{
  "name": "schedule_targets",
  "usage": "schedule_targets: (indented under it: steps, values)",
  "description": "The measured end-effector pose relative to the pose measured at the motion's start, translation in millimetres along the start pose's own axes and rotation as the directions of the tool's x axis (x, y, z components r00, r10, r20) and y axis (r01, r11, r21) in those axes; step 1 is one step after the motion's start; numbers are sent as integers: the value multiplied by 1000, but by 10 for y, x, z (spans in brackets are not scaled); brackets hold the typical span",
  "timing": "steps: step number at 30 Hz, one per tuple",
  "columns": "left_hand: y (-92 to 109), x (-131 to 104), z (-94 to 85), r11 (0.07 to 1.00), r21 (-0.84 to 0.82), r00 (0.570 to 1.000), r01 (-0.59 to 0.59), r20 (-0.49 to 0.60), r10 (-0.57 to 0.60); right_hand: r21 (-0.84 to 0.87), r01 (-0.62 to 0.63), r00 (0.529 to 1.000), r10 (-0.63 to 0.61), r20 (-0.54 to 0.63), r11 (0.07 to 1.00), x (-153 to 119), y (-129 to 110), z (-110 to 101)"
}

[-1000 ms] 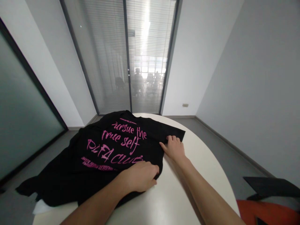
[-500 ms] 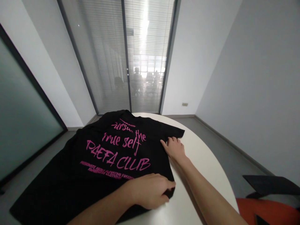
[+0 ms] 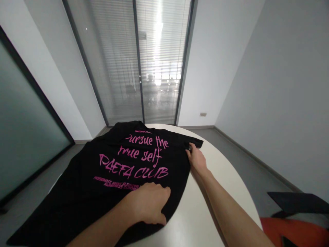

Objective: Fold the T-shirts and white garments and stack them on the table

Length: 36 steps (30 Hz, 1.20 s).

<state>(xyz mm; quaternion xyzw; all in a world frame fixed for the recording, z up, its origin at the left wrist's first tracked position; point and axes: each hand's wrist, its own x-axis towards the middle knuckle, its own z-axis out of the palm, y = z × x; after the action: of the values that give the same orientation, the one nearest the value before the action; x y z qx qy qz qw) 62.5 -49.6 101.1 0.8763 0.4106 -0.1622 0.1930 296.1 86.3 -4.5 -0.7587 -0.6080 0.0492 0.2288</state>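
A black T-shirt (image 3: pixel 177 161) with pink lettering lies spread over the round white table (image 3: pixel 213 185). My right hand (image 3: pixel 197 159) is closed on its cloth near the underarm, just below the short sleeve at the right. Over the near part of the shirt, my left hand (image 3: pixel 149 202) has its fingers bent down onto the fabric, with the thumb by the side edge. It appears to grip the cloth there, though its fingertips are partly hidden. The lettering lies fairly flat between the two hands.
A red seat with a black chair part (image 3: pixel 295 202) stands at the lower right, beside the table. Beyond the table are a glass partition with blinds (image 3: pixel 161 103) and white walls. A dark-framed glass panel (image 3: pixel 23 120) is on the left.
My left hand has moved left, and the shirt's near side edge has come inward with it. My right hand has shifted slightly right and up. The lettering is flatter and a little farther right.
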Motion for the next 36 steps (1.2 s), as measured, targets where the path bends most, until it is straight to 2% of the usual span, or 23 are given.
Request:
schedule_targets:
  steps: [3, 6, 8, 11, 12, 13, 16, 17, 19, 21, 24, 27, 31, 33, 36]
  values:
    - [13, 75, 11, 984, -81, 984, -160, 68, 166, 37, -28, 999, 27, 32, 999, 10, 13, 27]
    - [57, 195, 72, 917, -242, 937, -317, 72, 343, 61, -51, 995, 46, 91, 997, 10, -4, 29]
    - [87, 257, 117, 880, -287, 909, -378, 68, 412, 56, -59, 988, 50, 145, 997, -7, -30, -18]
    - [93, 266, 154, 843, -282, 852, -458, 130, 506, 1, -39, 964, 37, 262, 999, -83, -88, -157]
    - [83, 245, 155, 847, -262, 848, -463, 148, 509, -18, -28, 951, 32, 308, 999, -121, -112, -211]
    - [69, 216, 152, 866, -229, 863, -444, 152, 482, -30, -22, 934, 31, 355, 999, -162, -136, -261]
    - [21, 123, 128, 963, -92, 959, -253, 110, 263, -13, -9, 877, 14, 480, 1000, -275, -198, -364]
    - [11, 104, 121, 979, -54, 975, -198, 96, 202, 1, 3, 866, -3, 501, 1000, -298, -210, -378]
    - [13, 100, 115, 980, -42, 975, -197, 98, 200, -2, 30, 869, -25, 494, 1000, -312, -213, -383]
    - [54, 130, 124, 943, -134, 941, -303, 111, 318, -45, 47, 892, -22, 451, 998, -286, -190, -370]
    - [165, 179, 153, 860, -304, 901, -411, 13, 435, -83, 41, 927, -7, 376, 996, -205, -116, -351]
    - [251, 182, 169, 796, -362, 864, -485, -61, 499, -81, 35, 960, -11, 281, 996, -131, -29, -335]
    - [253, 150, 156, 765, -350, 790, -540, 101, 604, -78, 37, 962, -14, 273, 996, -115, 14, -296]
    - [241, 150, 157, 775, -343, 774, -531, 174, 608, -62, 14, 965, 3, 263, 998, -135, -7, -269]
    - [249, 190, 198, 778, -299, 768, -552, 182, 615, -33, 13, 972, -4, 234, 999, -161, -47, -219]
